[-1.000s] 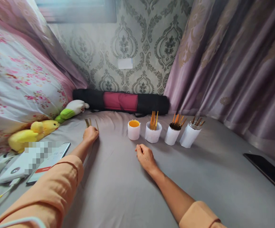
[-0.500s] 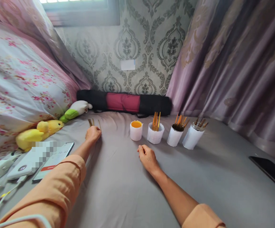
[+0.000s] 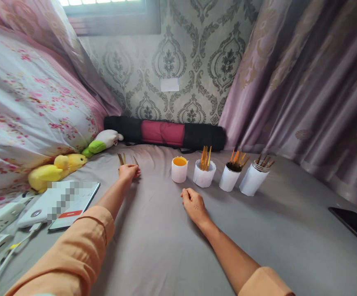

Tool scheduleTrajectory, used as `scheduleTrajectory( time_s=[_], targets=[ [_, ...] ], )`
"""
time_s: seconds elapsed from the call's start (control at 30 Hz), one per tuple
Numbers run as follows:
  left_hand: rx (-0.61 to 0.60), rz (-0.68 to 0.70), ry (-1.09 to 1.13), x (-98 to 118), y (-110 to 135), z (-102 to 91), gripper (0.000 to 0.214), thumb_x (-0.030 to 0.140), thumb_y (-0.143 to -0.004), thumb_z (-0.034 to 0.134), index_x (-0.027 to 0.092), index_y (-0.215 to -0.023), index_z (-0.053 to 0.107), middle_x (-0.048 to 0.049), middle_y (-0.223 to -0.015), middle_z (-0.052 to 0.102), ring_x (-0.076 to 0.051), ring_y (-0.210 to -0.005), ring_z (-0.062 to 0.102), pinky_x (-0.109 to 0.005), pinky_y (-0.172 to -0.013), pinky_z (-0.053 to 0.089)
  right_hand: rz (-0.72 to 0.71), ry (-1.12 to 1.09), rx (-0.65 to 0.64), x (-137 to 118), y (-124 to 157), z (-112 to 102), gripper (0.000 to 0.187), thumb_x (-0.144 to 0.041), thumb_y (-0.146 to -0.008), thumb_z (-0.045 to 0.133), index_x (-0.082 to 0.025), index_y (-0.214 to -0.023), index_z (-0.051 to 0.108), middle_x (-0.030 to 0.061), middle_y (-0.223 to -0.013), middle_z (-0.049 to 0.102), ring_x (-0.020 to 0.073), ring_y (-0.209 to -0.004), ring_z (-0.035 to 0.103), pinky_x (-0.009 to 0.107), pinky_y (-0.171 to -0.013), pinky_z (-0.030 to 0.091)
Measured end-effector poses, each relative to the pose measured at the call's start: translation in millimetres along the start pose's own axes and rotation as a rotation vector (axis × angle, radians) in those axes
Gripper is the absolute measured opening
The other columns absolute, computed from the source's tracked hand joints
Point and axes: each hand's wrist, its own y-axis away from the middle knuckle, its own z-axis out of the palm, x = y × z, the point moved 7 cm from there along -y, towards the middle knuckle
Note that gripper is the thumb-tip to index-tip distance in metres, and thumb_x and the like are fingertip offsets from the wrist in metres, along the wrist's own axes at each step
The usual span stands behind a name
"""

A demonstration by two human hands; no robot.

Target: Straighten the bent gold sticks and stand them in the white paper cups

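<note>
My left hand (image 3: 129, 172) is closed at the left over the grey sheet, its fingers pinching a thin wooden stick (image 3: 135, 160) that points up. Just behind that hand, several similar sticks (image 3: 121, 158) show; their lower ends are hidden by it. My right hand (image 3: 193, 204) rests on the sheet with curled fingers, and nothing shows in it. Beyond it stands a row of white-wrapped containers: a short cup with an orange inside (image 3: 179, 173), a wider cup (image 3: 204, 179) with several sticks, a dark-mouthed can (image 3: 229, 182) with orange-tipped sticks, and a tilted-looking jar (image 3: 253, 183) with brown sticks.
A black and red roll bag (image 3: 162, 133) lies along the wall. Plush toys (image 3: 56, 168), a phone (image 3: 87, 199), a white power bank (image 3: 36, 213) and a power strip (image 3: 1, 218) are on the left. A dark flat device (image 3: 352, 226) lies far right.
My left hand has shifted slightly right and turned, and the stick in it leans more to the left. My right hand stays in place. The view has swung slightly left.
</note>
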Motion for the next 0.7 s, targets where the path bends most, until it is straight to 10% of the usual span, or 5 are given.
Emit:
scheduleTrajectory(
  time_s=[0.7],
  targets=[
    [-0.294,-0.274,0.880,-15.4,70.8,44.0,0.013,-0.003,-0.068,0.056,0.009,-0.074,0.060,-0.0057,-0.069,0.062,-0.008,-0.061,0.061,-0.016,-0.062,0.052,-0.038,0.006,-0.004,1.0,-0.6,1.8,0.038,-0.043,-0.085,0.031,-0.019,-0.071,0.058,0.0009,-0.060,0.059,0.0113,-0.052,0.049,0.020,-0.049,0.031]
  ],
)
